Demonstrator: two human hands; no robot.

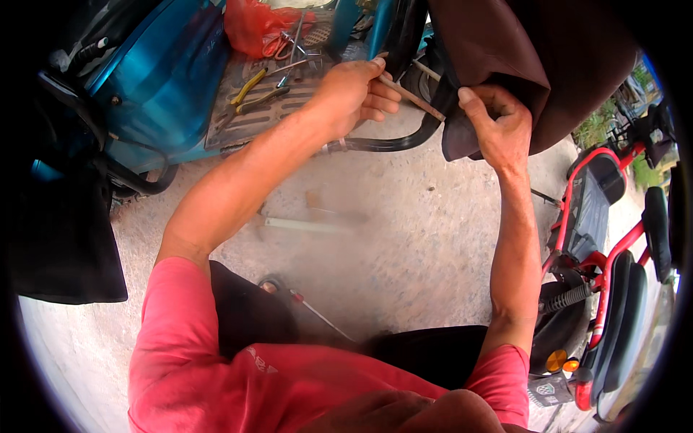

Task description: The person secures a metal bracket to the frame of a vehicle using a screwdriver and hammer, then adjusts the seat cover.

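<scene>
My left hand (354, 97) is closed, its thumb and curled fingers around a rusty brown rod (413, 99). The rod slants down to the right, its lower end close to a dark brown leather-like cover (498, 43). With thumb and bent fingers my right hand (499, 124) grips the cover's lower edge, partly inside a fold. Behind the rod a curved black tube (390, 143) runs along the front of a blue vehicle. Yellow-handled pliers (249, 86) lie on its grey footboard (253, 130), left of my left hand.
A red plastic bag (260, 29) and several metal tools (296, 54) are also on the footboard. The vehicle's blue body panel (170, 79) stands at the left. On the ground are a pale strip (303, 225) and a screwdriver (317, 314). A red-framed vehicle (610, 267) stands at the right.
</scene>
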